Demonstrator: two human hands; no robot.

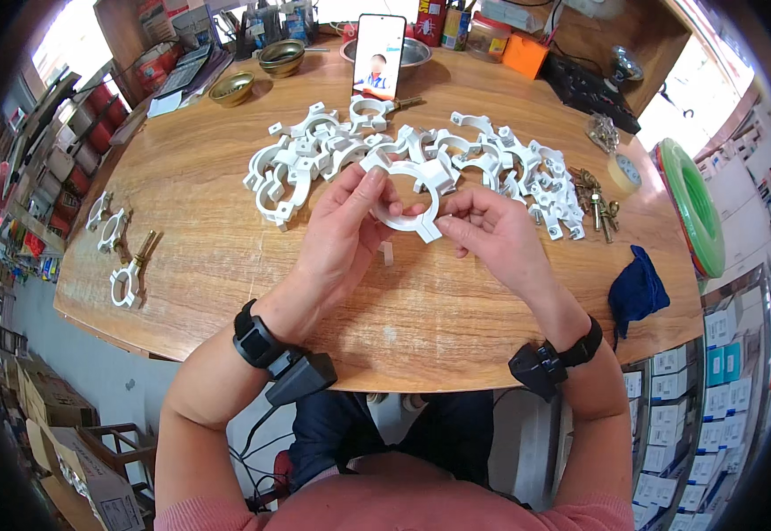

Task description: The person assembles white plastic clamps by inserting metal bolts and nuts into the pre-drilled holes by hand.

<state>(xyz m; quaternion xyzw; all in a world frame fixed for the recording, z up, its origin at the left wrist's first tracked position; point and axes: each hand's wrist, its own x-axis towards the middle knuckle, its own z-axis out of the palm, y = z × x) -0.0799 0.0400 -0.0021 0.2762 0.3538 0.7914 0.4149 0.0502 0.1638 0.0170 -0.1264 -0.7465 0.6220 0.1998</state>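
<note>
White plastic pipe clamp [410, 196], ring-shaped, held up at the centre of the frame over the wooden table [226, 239]. Left hand [343, 232] pinching its upper left rim, thumb and fingertips closed on the plastic; right hand [491, 232] gripping the lower right side, fingers curled shut on the ring. Just behind, across the upper middle, a heap of white clamps [456, 159]. Right of the heap, brass bolts [593, 199]; lower right, a dark blue cloth [637, 288]. At the top centre, a propped phone [378, 55]; at the left edge, three assembled clamps [120, 257].
</note>
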